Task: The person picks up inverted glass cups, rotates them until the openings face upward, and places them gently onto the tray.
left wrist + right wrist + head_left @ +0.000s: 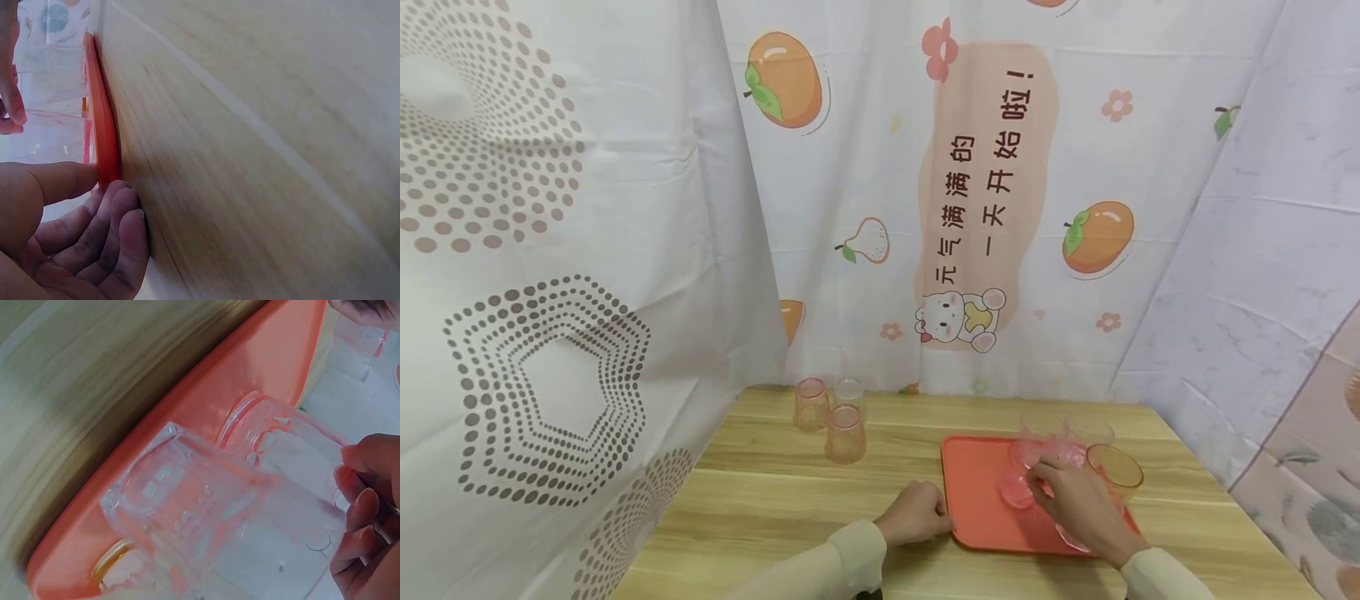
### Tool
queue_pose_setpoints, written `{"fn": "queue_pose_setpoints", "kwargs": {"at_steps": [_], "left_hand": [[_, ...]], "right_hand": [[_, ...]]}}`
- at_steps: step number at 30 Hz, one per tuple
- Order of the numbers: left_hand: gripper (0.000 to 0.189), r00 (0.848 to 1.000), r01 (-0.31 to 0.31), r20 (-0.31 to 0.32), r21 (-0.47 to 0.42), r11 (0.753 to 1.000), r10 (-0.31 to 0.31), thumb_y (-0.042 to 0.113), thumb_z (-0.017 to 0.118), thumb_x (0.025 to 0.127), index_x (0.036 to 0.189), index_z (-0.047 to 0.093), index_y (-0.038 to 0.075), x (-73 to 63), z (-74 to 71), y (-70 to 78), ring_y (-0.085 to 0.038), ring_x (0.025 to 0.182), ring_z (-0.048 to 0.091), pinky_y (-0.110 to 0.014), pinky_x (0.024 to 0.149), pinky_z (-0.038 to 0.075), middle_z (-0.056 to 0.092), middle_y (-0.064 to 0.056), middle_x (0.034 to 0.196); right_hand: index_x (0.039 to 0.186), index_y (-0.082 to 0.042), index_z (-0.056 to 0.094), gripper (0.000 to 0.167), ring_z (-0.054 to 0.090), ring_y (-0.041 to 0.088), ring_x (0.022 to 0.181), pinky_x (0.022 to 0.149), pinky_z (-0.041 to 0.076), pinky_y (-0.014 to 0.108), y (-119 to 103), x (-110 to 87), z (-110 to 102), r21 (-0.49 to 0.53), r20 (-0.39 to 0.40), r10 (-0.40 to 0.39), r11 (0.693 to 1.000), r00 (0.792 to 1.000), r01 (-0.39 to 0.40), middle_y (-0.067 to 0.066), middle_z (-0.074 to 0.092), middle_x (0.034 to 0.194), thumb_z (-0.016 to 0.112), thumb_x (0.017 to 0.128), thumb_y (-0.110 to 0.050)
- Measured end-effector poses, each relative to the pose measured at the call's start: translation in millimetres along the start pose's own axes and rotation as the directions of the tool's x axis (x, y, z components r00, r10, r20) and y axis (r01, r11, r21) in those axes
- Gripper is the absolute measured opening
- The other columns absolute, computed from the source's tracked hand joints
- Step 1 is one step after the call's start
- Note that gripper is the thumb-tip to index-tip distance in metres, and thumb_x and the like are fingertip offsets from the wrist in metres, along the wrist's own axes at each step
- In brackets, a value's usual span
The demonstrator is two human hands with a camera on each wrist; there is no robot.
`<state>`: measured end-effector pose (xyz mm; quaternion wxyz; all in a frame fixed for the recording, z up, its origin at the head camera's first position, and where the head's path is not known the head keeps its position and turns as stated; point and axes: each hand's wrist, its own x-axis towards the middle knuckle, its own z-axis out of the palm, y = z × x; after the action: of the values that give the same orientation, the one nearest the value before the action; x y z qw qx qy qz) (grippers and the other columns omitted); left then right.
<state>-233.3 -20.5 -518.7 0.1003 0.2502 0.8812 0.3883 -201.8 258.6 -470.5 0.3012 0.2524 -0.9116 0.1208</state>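
My left hand [915, 514] pinches the left rim of a red-orange tray [973, 483], thumb on the rim and fingers curled below in the left wrist view. Over the tray, my right hand [1078, 504] has its curled fingertips at the upper rim of a pink-tinted drinking glass [247, 422], which it pinches. That glass stands upright on the tray. Beside it is a clear glass [162, 475] with a squarish base. An amber-rimmed glass [1115, 467] stands on the tray's right side. More transparent glasses [1088, 429] are at the back of the tray, partly hidden.
On the table's [760, 492] back left stand a pink glass [811, 407], a clear glass [852, 393] and a peach-tinted glass [846, 435], close together. A patterned cloth [850, 333] hangs behind the table, with more cloth at both sides.
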Motion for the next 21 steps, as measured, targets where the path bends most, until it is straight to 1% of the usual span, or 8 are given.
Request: {"fn": "queue_pose_setpoints", "kwargs": {"at_steps": [4,6,12,16,21], "left_hand": [[0.040,1.000,-0.004,-0.003,0.000,1.000,0.004,0.012,0.075,0.091,0.053,0.063,0.008,-1.1,-1.7,1.7,-0.003,0.035,0.038,-0.020,0.038,0.029,0.048,0.009,0.041],[0.040,1.000,-0.008,-0.007,0.000,1.000,0.008,0.012,0.075,0.091,0.053,0.063,0.008,-2.2,-2.6,3.1,-0.002,0.035,0.038,-0.020,0.038,0.029,0.048,0.009,0.041],[0.039,1.000,-0.012,-0.012,0.013,1.000,0.012,0.011,0.075,0.090,0.053,0.063,0.008,-2.7,-2.6,3.6,-0.002,0.036,0.037,-0.019,0.039,0.029,0.046,0.011,0.041],[0.038,1.000,-0.009,-0.012,0.003,1.000,0.009,0.011,0.075,0.090,0.053,0.063,0.009,-1.8,-2.3,2.8,-0.002,0.036,0.038,-0.019,0.038,0.029,0.047,0.011,0.041],[0.039,1.000,-0.017,-0.013,-0.006,1.000,0.017,0.010,0.075,0.090,0.053,0.063,0.008,-2.6,-2.1,2.9,-0.001,0.035,0.037,-0.019,0.038,0.029,0.047,0.011,0.041]], "right_hand": [[0.079,-0.024,0.071,0.029,0.054,0.001,0.061,0.046,0.036,0.021,3.3,1.0,-1.8,-0.049,-0.004,0.024,0.999,1.000,-0.024,-0.016,0.055,0.078,0.090,0.069,-0.005],[0.079,-0.023,0.071,0.028,0.053,0.000,0.060,0.045,0.036,0.021,4.4,1.0,-2.4,-0.065,-0.005,0.033,0.997,0.999,-0.033,-0.016,0.055,0.078,0.090,0.068,-0.005],[0.079,-0.022,0.072,0.027,0.056,0.001,0.061,0.044,0.036,0.022,6.1,0.8,-4.3,-0.074,0.006,0.043,0.996,0.999,-0.043,-0.015,0.055,0.077,0.090,0.068,-0.005],[0.081,-0.022,0.073,0.025,0.059,0.004,0.064,0.047,0.040,0.023,6.7,1.8,-6.7,-0.052,0.050,0.093,0.995,0.994,-0.090,-0.014,0.057,0.079,0.090,0.071,-0.006],[0.085,-0.021,0.075,0.021,0.064,0.009,0.071,0.051,0.044,0.023,8.5,2.6,-9.1,-0.028,0.128,0.160,0.987,0.979,-0.158,-0.013,0.059,0.084,0.088,0.076,-0.008]]}}
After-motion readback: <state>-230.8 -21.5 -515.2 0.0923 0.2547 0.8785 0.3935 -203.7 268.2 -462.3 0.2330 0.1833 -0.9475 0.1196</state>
